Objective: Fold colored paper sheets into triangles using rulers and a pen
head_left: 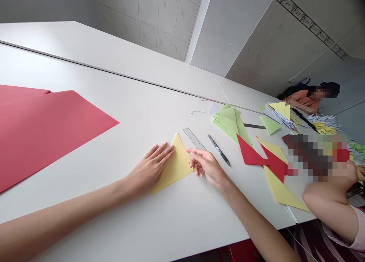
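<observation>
A yellow paper (179, 159), folded into a triangle, lies on the white table in front of me. My left hand (154, 161) rests flat on its left side, fingers stretched out and together. At the paper's right edge is my right hand (207, 165), its index finger extended and the other fingers loosely curled; no object shows in it. A clear ruler (194, 138) lies just beyond the right hand, partly covered by it. To its right is a dark pen (219, 150).
Large red paper (57, 132) covers the table's left part. Green folded sheets (228, 119), red triangles (251, 151) and yellow triangles (281, 186) lie to the right. A co-worker's arm (330, 201) is at the right edge; another person (305, 98) sits farther back.
</observation>
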`<state>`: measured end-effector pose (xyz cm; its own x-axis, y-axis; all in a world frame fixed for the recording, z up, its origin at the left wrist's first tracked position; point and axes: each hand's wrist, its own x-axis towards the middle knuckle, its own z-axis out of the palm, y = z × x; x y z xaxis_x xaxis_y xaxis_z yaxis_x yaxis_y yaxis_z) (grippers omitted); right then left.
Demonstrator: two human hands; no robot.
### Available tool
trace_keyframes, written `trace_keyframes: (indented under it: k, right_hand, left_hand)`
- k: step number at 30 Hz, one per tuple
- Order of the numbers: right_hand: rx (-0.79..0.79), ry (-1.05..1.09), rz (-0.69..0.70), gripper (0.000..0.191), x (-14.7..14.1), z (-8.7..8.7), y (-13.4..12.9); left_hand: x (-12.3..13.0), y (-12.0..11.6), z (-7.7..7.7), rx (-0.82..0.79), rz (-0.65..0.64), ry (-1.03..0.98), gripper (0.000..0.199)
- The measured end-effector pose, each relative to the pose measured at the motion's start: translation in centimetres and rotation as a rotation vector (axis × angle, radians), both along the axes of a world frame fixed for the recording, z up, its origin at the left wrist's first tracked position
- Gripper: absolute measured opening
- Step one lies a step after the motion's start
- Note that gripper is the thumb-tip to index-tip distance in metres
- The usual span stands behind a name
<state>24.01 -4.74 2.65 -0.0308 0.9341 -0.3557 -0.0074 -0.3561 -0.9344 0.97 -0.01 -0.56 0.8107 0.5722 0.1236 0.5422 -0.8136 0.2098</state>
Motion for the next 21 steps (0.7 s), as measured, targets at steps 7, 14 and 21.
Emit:
trace_keyframes:
  k: [7,14,21]
  right_hand:
    - [-0.015,0.02,0.031,0.053,-0.04,0.11,0.13]
    - [-0.027,0.041,0.067,0.057,-0.27,0.42,0.1]
    - [-0.02,0.04,0.067,0.052,-0.19,0.35,0.32]
  left_hand:
    - [0.01,0.03,0.07,0.001,-0.019,-0.023,0.064]
    - [0.17,-0.13,0.1,0.023,-0.002,-0.074,0.052]
    - [0.48,-0.1,-0.29,0.053,0.025,-0.118,0.051]
